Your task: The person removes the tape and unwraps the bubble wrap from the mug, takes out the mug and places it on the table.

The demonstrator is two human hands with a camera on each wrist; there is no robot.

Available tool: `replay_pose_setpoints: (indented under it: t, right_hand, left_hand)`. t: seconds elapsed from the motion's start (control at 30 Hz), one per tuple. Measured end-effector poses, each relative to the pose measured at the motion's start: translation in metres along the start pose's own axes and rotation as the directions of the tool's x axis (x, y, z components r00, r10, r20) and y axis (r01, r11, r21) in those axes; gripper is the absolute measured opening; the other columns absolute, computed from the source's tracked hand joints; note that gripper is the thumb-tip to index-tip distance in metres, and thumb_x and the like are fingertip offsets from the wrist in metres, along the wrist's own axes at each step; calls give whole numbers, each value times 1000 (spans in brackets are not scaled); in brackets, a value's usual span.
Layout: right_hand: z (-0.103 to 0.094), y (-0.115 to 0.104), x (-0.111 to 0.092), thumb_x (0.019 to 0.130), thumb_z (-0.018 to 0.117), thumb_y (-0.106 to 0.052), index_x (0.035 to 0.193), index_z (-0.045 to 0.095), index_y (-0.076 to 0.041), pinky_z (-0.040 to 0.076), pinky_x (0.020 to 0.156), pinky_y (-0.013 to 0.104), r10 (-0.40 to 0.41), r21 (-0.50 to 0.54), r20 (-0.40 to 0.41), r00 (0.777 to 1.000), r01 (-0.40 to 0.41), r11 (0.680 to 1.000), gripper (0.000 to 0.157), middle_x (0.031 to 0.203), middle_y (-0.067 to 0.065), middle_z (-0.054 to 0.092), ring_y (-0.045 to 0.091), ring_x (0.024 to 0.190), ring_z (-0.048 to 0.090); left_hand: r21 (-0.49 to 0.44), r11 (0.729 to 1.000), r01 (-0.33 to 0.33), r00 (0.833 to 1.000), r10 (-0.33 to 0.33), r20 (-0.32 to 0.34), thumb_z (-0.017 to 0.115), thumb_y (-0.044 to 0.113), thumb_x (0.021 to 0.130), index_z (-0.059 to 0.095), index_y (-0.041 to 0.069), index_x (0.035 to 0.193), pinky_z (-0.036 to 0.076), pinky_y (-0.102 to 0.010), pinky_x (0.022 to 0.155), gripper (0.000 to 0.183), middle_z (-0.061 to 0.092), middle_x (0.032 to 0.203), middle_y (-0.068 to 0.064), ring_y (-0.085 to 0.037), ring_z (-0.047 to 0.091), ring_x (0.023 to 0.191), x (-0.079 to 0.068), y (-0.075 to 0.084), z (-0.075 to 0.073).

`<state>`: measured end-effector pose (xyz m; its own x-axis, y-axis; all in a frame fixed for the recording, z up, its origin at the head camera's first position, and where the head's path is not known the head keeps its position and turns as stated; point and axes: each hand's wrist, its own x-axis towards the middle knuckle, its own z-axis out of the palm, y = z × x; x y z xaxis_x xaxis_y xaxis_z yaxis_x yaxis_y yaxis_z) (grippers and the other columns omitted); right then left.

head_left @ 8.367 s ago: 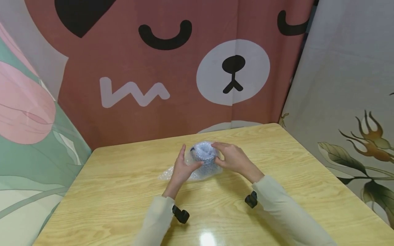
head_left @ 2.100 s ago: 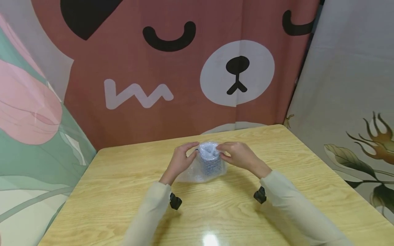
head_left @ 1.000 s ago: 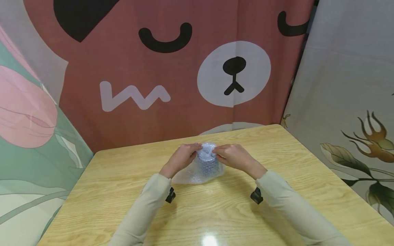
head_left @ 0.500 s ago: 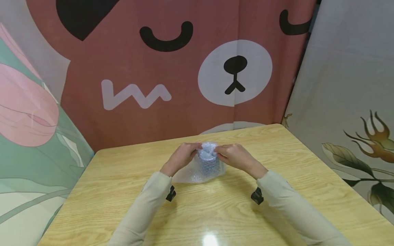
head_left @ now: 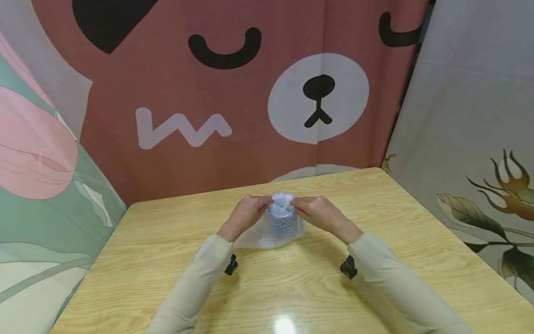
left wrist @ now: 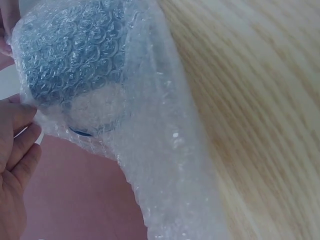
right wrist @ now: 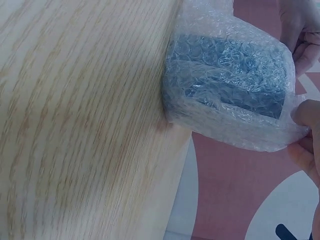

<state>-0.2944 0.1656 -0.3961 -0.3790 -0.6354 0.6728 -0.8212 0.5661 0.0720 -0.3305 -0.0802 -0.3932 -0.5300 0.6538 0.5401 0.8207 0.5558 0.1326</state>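
Observation:
A sheet of clear bubble wrap is wound around an upright, blue, cup-shaped thing on the table. Through the film, the left wrist view shows what looks like a handle loop with a dark blue edge. My left hand pinches the top edge of the wrap on the left. Opposite it, my right hand pinches the wrap's rim between thumb and fingers, seen closely in the right wrist view. Between the hands, the wrap's top is bunched inward. A loose flap of wrap trails to the left.
The wood-grain table extends around the wrapped thing, its back edge close behind. A printed bear curtain hangs beyond that edge. Small black cameras sit under both wrists, the left camera and the right camera.
From a spread pose beside the wrap, my left hand has come up to its top edge and pinches it. My right hand stays at the rim. Over the last second little has moved.

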Motion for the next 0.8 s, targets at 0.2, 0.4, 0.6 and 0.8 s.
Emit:
replay_pose_setpoints:
  t: [0.2, 0.4, 0.6, 0.8]
  right_hand:
    - [1, -1, -1, 79, 77, 1, 103, 72, 3, 58, 69, 35, 31, -11, 4, 1000, -31, 999, 24, 98, 16, 71, 27, 85, 70]
    - [5, 0, -1, 80, 76, 2, 100, 72, 3, 58, 67, 33, 65, 30, -47, 997, -64, 998, 20, 93, 14, 72, 25, 81, 71]
    - [5, 0, -3, 79, 76, 5, 98, 73, 2, 58, 64, 32, 108, 88, -96, 989, -100, 991, 20, 91, 12, 72, 23, 78, 70]
    - [3, 0, -4, 81, 75, 2, 98, 74, 2, 57, 62, 29, 178, 138, -109, 978, -162, 977, 17, 92, 12, 72, 20, 75, 70]
  left_hand:
    - [24, 999, -33, 998, 34, -49, 71, -4, 85, 74, 2, 101, 57, -34, 73, 18, 72, 101, -12, -24, 70, 90, -2, 1, 2]
    - [-3, 1000, 1, 999, -1, -41, 70, -5, 86, 74, 2, 103, 57, -33, 75, 19, 72, 101, -12, -23, 70, 89, -3, 1, 3]
    - [-29, 999, 38, 998, -39, -45, 68, -3, 89, 74, 3, 104, 56, -31, 76, 18, 72, 102, -11, -21, 70, 90, -3, 1, 4]
    - [-109, 993, 49, 993, -60, -99, 67, -4, 89, 74, 1, 104, 57, -30, 74, 18, 72, 100, -12, -21, 70, 88, -5, 0, 5]
